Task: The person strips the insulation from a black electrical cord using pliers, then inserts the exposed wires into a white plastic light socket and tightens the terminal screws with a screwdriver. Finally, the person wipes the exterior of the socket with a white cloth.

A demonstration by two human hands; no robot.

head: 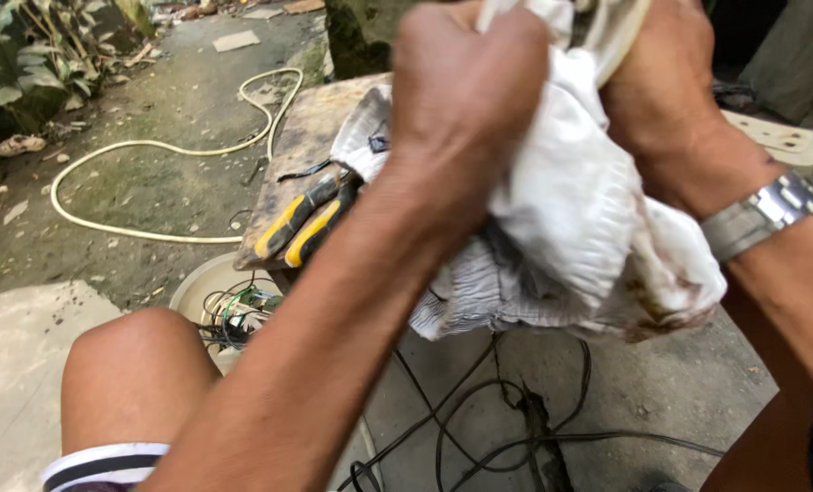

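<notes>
My left hand [466, 87] is clenched on a crumpled white cloth [571, 219] with brown stains, held up close in front of me. My right hand [666, 77], with a metal watch [762, 214] on its wrist, grips the same cloth from the right, together with a pale object at the top edge that is mostly hidden. The cloth hangs down over a worn wooden board [297, 146]. Pliers with yellow and black handles [306, 223] lie on that board, just left of my left forearm.
A pale hose [151, 146] loops over the dirt ground at left. A round white housing with tangled wires [229, 305] sits below the board beside my bare knee [128, 364]. Black cables [479, 428] trail over the concrete. Plants stand at far left.
</notes>
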